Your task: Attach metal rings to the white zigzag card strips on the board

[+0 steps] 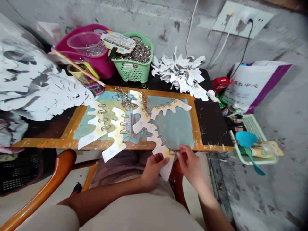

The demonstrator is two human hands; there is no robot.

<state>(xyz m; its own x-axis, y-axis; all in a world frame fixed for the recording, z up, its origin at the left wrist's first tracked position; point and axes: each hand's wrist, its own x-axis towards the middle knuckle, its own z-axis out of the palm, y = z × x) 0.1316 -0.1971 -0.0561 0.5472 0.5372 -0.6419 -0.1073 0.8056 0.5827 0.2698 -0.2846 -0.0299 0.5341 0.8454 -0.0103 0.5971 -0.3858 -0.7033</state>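
Observation:
My left hand [152, 169] pinches the lower end of a white cut-out paper strip [157, 141] with yellowish stains, which hangs over the table's front edge. Metal rings sit in the strip's notched side, the lowest ring [171, 152] near my right hand [190, 163]. My right hand's fingers are bent and apart, just right of that ring, with nothing visible in them. Further ringed paper strips [116, 131] lie on the blue-green mat [179, 133]. Behind them is a small heap of loose metal rings [125, 98].
A green basket [134, 72] full of metal rings stands behind, beside a magenta basket [109, 67]. White cut-out papers [36, 80] pile up at left; a ringed paper heap [183, 72] lies back right. A pale green tray [255, 123] is at right, and a wooden chair arm [55, 179] at left.

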